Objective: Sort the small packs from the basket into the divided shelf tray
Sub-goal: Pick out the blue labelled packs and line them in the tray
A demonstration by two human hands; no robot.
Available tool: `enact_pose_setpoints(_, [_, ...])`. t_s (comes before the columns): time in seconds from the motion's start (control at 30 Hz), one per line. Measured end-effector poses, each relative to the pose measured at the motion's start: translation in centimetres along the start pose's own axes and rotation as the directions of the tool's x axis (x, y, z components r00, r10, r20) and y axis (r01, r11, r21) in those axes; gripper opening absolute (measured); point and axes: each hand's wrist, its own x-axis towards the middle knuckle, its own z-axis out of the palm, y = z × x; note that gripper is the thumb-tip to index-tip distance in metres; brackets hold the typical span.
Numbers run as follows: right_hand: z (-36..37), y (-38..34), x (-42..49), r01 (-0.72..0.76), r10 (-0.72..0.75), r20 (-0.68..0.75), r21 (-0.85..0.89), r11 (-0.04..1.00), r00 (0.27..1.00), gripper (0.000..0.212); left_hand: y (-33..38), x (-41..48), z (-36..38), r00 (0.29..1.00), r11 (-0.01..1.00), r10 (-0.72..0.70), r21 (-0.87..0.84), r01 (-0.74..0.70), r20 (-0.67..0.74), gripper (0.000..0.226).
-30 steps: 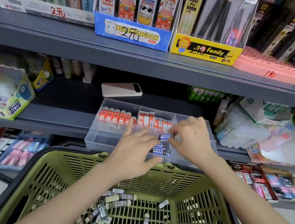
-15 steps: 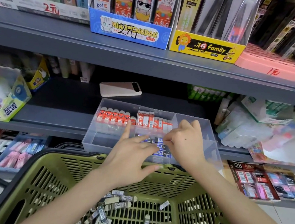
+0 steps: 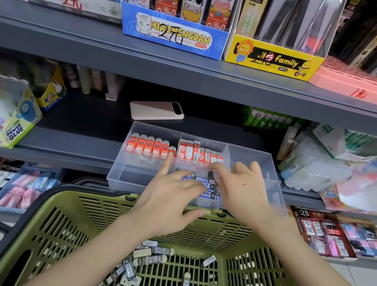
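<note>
The grey shelf (image 3: 77, 139) carries the divided tray (image 3: 120, 174). The right hand (image 3: 242, 193) pinches one small pack (image 3: 211, 175); the flat-fingered left hand (image 3: 169, 199) should brace the row (image 3: 207, 194).

Both forearms (image 3: 90, 249) are bare to the picture's edge. The left hand (image 3: 166, 201) is plain; the right hand (image 3: 245, 194) has a small dark mole (image 3: 244, 184) on its back.
</note>
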Motion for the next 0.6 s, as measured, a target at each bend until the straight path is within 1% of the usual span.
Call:
enact_pose_setpoints(0.1, [0.3,-0.1,-0.2,-0.052,0.053,-0.011,0.025,0.998,0.999,0.030,0.1,0.2,0.0,1.000,1.000,-0.016,0.000,0.016,-0.004,0.057])
enact_pose_setpoints(0.17, [0.6,0.1,-0.3,-0.093,0.092,0.028,0.049,0.994,0.995,0.029,0.1,0.6,-0.2,1.000,1.000,-0.025,0.014,0.025,-0.001,0.061])
enact_pose_setpoints(0.3, [0.9,0.6,-0.6,-0.105,0.099,0.038,0.178,0.978,0.994,0.031,-0.1,1.5,-0.6,0.995,0.995,0.046,0.086,-0.054,0.083,0.062])
enact_pose_setpoints(0.37, [0.8,0.6,-0.5,-0.114,0.109,0.038,0.197,0.974,0.993,0.030,-0.3,1.8,-0.5,0.992,0.993,0.075,0.082,-0.083,0.100,0.060])
enact_pose_setpoints(0.4, [0.6,0.6,-0.5,-0.116,0.116,0.012,0.199,0.973,0.993,0.027,-0.3,1.8,-0.4,0.992,0.993,0.075,0.080,-0.084,0.104,0.060])
enact_pose_setpoints(0.47, [0.4,0.5,-0.6,-0.094,0.107,-0.095,0.139,0.986,0.990,0.024,-0.4,1.8,-0.2,0.993,0.994,0.056,0.089,-0.066,0.108,0.061])
enact_pose_setpoints(0.5, [0.3,0.4,-0.7,-0.070,0.079,-0.115,0.085,0.994,0.990,0.026,-0.4,1.8,-0.1,0.993,0.994,0.043,0.097,-0.053,0.108,0.062])
enact_pose_setpoints(0.57, [0.1,0.5,-0.7,0.018,-0.020,-0.081,-0.022,1.000,0.997,0.036,-0.4,1.8,0.0,0.995,0.993,0.016,0.111,-0.027,0.100,0.063])
enact_pose_setpoints(0.6, [-0.1,0.6,-0.5,0.057,-0.060,-0.042,-0.072,0.996,0.997,0.043,-0.4,1.7,0.1,0.995,0.993,0.006,0.119,-0.017,0.095,0.064])
